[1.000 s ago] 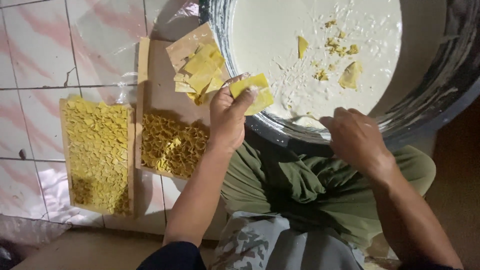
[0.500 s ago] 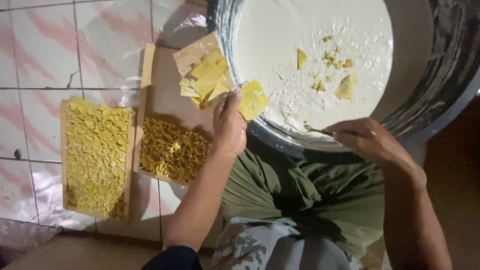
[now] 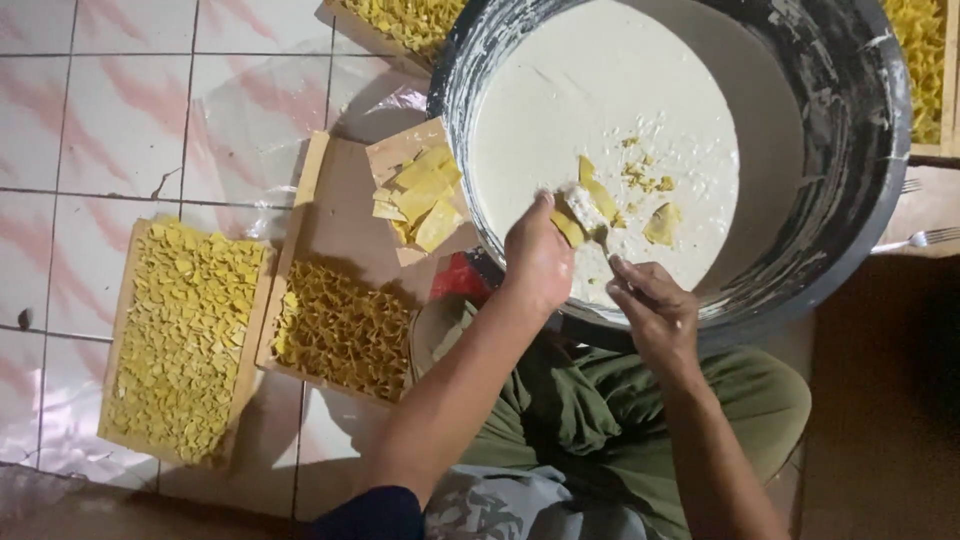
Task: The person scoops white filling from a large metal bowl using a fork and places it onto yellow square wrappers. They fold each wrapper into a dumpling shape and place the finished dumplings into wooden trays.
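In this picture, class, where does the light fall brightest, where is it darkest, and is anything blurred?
Head view: brightest on the white batter and floor tiles; darkest along the right edge beyond the basin; the hands, left and right, look slightly soft; trays of yellow pieces stay clear.

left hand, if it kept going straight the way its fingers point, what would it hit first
The left hand points up over the big round dark basin, holding a yellow flat piece. Going straight on, it would likely meet the creamy white batter first; its height above the surface is unclear.
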